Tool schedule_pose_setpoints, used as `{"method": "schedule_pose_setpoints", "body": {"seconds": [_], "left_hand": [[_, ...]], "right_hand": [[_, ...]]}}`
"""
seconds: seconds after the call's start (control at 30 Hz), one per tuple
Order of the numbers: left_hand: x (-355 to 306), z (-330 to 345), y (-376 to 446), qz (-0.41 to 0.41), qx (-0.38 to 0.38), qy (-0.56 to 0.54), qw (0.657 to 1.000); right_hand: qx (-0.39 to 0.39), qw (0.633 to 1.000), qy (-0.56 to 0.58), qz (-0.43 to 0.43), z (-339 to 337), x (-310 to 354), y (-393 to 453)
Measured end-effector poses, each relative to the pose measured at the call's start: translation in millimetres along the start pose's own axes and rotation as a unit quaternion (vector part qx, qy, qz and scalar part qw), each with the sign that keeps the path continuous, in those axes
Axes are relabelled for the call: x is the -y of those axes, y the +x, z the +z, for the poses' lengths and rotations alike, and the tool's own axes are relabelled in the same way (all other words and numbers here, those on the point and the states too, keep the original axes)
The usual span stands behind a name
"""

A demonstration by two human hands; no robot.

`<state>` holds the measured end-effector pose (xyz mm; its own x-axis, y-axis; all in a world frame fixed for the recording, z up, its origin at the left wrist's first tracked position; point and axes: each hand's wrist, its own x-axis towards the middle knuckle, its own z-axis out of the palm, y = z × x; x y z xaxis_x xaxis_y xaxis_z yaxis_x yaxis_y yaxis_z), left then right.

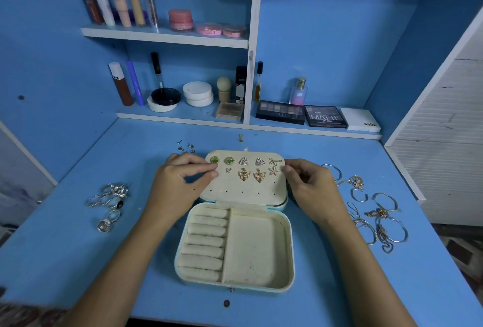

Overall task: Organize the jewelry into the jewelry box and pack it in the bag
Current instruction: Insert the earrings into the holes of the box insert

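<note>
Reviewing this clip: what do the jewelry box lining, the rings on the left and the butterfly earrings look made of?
Jewelry box lining: soft, matte cream fabric, perhaps velvet or suede-like, with padded ring rolls and faint stains. Rings: silver-toned metal with bright glints; one carries a dark stone. Butterfly earrings: gold-toned metal that sparkles, probably set with tiny clear stones, though too small to confirm.
</note>
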<state>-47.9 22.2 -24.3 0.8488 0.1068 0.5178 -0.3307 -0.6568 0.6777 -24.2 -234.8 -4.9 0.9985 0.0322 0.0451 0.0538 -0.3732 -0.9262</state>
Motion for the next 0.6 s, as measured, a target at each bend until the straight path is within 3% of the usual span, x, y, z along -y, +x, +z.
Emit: {"method": "schedule_pose_setpoints", "body": {"seconds": [0.37,0.6], "left_hand": [[-3.8,-1.7,1.7,-0.052,-0.028,0.002,0.998],[0.7,6.4,9.1,-0.155,0.076,-0.033,0.984]], "right_hand": [[-0.002,1.0,-0.003,-0.004,-1.3,-1.3,-0.8],[-0.001,1.0,-0.011,-0.016,-1.8,0.3,-1.7]]}}
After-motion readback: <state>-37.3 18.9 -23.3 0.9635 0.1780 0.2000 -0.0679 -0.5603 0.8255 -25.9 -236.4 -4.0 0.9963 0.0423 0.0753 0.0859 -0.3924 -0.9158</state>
